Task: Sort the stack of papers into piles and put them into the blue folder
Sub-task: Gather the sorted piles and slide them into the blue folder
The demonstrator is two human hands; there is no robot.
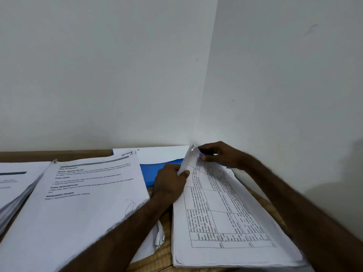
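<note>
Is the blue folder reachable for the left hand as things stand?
Likely yes: the left hand lies right beside the blue folder, nothing between, but it grips lifted sheets of the stack with the printed table and must let go first.

Wooden table [23, 155]: brown, grain visible along the near edge. 2 plain white walls, left wall [98, 65] and right wall [284, 85], meet at a corner seam [208, 75]. Faint scuff [311, 29] high on the right wall. Grey shadow [345, 173] low on the same wall.

One head-worn wide-angle view looks forward and down, close over the desk [165, 250], facing a wall corner [206, 85].
</note>
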